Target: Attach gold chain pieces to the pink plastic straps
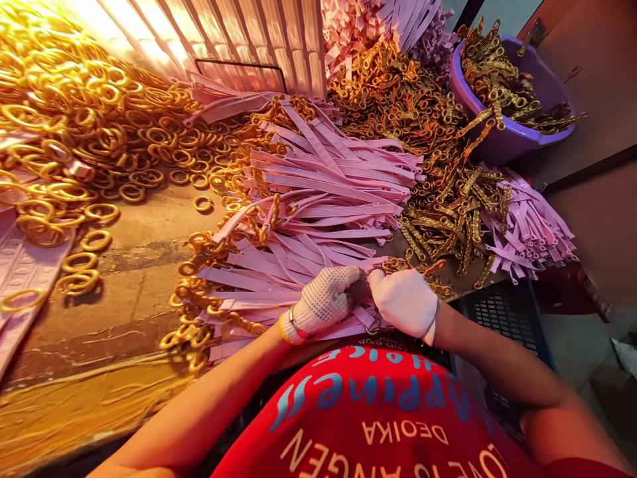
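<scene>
Both hands wear gloves and meet close in front of the red shirt. My left hand, in a white glove with dark dots, is closed, its thumb and fingers bent together. My right hand, in a plain white glove, is closed with its fingertips almost against the left. Something small and dark between them is mostly hidden by the fingers. Pink straps lie under and beyond the left hand, with gold rings and links at their left ends. Gold twisted pieces lie just past the right hand.
Loose gold rings cover the table's left side. A purple basin of gold pieces stands at the back right, near another bundle of pink straps. A ribbed pale panel rises at the back. A dark crate sits below the right edge.
</scene>
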`<state>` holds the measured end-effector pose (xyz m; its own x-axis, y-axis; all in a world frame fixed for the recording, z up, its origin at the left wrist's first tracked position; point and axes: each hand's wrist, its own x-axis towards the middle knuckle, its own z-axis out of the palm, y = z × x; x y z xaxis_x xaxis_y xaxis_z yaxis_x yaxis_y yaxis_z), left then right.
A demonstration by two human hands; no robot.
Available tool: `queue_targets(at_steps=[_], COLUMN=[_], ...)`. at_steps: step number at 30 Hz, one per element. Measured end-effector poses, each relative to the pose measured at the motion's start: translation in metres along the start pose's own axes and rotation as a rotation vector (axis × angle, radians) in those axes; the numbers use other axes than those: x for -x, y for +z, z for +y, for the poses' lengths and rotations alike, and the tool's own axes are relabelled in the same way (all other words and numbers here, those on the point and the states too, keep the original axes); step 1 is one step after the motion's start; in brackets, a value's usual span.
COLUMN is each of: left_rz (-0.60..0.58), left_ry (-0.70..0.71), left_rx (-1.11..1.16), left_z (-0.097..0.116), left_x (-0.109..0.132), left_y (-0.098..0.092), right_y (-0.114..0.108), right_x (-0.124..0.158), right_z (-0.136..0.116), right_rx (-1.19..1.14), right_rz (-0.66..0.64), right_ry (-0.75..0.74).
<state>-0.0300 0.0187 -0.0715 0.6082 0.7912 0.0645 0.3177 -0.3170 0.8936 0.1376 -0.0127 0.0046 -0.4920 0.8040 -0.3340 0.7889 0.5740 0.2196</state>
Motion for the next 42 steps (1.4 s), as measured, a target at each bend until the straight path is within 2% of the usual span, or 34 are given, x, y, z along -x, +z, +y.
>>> queue_targets(at_steps=[3,5,7,9,11,13,16,18,20,24,26,28,30,33,34,36,38,40,42], left_rz=[-0.040,0.052,0.191,0.243,0.147,-0.027,-0.218,-0.233,-0.164,0.128,0.194,0.194,0.168,0.106,0.090,0.051,-0.018,-0.086,-0.090], left_ry=[-0.013,0.000,0.020,0.020,-0.032,-0.112,-0.174,-0.182,-0.204,-0.261,-0.254,-0.218,-0.160,-0.063,-0.031,0.029,0.080,0.143,0.208], left_rx=[0.127,0.129,-0.014,-0.281,-0.562,-0.777,-0.908,-0.942,-0.979,-1.009,-0.952,-0.846,-0.752,-0.688,-0.673,-0.655,-0.659,-0.704,-0.762], left_z=[0.010,0.015,0.017,0.016,0.013,0.012,0.010,0.008,0.006,0.001,-0.002,-0.007,-0.012,-0.016,-0.016,-0.015,-0.013,-0.012,-0.014], left_x=[0.001,0.002,-0.002,-0.013,-0.030,-0.049,-0.070,-0.079,-0.088,-0.115,-0.128,-0.134,-0.132,-0.113,-0.105,-0.084,-0.062,-0.040,-0.022], left_y=[-0.010,-0.017,-0.024,-0.030,-0.034,-0.033,-0.028,-0.025,-0.024,-0.025,-0.026,-0.027,-0.030,-0.037,-0.039,-0.043,-0.046,-0.046,-0.046], right_y=[0.000,0.001,0.003,0.008,0.017,0.030,0.052,0.064,0.072,0.075,0.075,0.075,0.076,0.081,0.084,0.094,0.106,0.117,0.123], right_x=[0.013,0.028,0.045,0.058,0.061,0.055,0.035,0.023,0.017,0.020,0.023,0.026,0.028,0.024,0.020,0.008,-0.006,-0.016,-0.018], right_z=[-0.003,-0.002,0.005,0.016,0.028,0.036,0.037,0.034,0.031,0.027,0.027,0.032,0.045,0.077,0.089,0.110,0.126,0.133,0.134], right_rx=[0.014,0.022,0.002,-0.071,-0.190,-0.301,-0.406,-0.484,-0.548,-0.576,-0.569,-0.570,-0.555,-0.428,-0.367,-0.283,-0.262,-0.260,-0.250], right_rz=[0.054,0.097,0.158,0.248,0.321,0.344,0.345,0.327,0.317,0.347,0.366,0.436,0.585,0.792,0.790,0.703,0.616,0.598,0.607], right_ry=[0.110,0.187,0.208,0.222,0.280,0.329,0.281,0.220,0.201,0.208,0.202,0.178,0.197,0.447,0.551,0.684,0.729,0.752,0.753])
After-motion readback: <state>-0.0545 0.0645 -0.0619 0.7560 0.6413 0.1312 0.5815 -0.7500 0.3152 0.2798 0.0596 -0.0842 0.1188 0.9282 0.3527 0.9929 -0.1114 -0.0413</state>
